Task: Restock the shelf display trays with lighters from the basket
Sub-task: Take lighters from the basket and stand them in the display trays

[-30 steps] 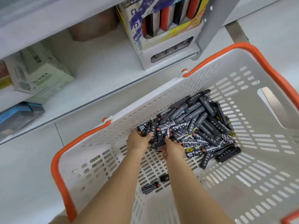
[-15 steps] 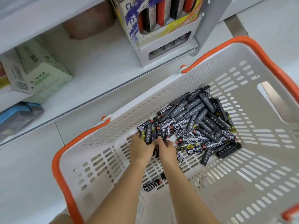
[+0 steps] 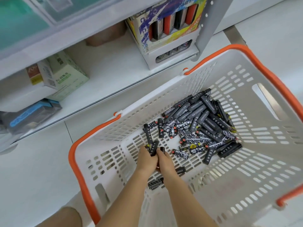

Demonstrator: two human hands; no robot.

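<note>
A white basket (image 3: pixel 237 163) with an orange rim stands on the floor below the shelf. A heap of black patterned lighters (image 3: pixel 201 123) lies at its far side. My left hand (image 3: pixel 146 159) and my right hand (image 3: pixel 164 160) are pressed together inside the basket, both closed around a bunch of lighters (image 3: pixel 153 147) whose ends stick up between them. Two loose lighters lie under my forearms, one of them a patterned lighter (image 3: pixel 155 183). The display trays (image 3: pixel 170 28) stand on the shelf above, the upper one holding red and black lighters upright.
A green-and-white box (image 3: pixel 65 74) and a blue-grey pack (image 3: pixel 31 115) sit on the white shelf (image 3: pixel 108 68) at left. A grey shelf upright (image 3: pixel 206 25) stands beside the trays. White floor tiles surround the basket.
Both hands have drawn back from the heap toward me, lifting a bunch of lighters clear of it. The view has tilted, showing more of the shelf.
</note>
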